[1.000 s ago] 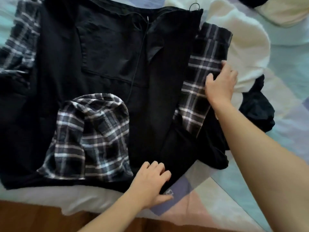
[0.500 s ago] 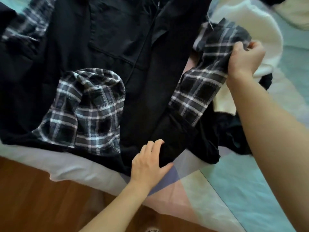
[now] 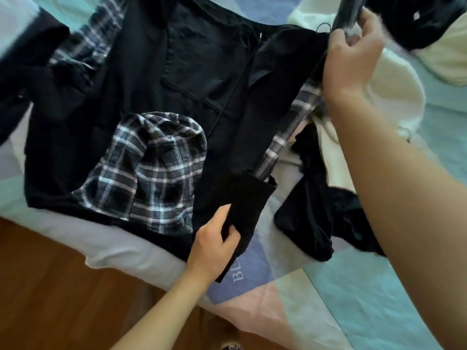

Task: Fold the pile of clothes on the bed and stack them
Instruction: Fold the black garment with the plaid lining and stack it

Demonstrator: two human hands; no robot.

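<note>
So, over on the left the black hoodie (image 3: pixel 156 72) is lying spread flat across the bed (image 3: pixel 341 294), with its plaid hood (image 3: pixel 151 170) flopping down over the body near the edge closest to the person. Wood floor (image 3: pixel 50 286) is showing below the mattress edge. Moving toward the middle, the left hand (image 3: pixel 214 245) is pinching the black cuff of the sleeve (image 3: pixel 249 205), thumb on top and fingers curling underneath, lifting it a bit off the sheet. A strip of plaid sleeve lining (image 3: pixel 290 125) is running up from that cuff toward the right hand (image 3: pixel 353 56), which is gripping the top of the sleeve, fingers curling tight around the bunched fabric up by the shoulder. Further right, a crumpled black garment (image 3: pixel 316 218) is sitting just beside the hoodie, and a cream fleece piece (image 3: pixel 394 97) is lying behind the right forearm.
</note>
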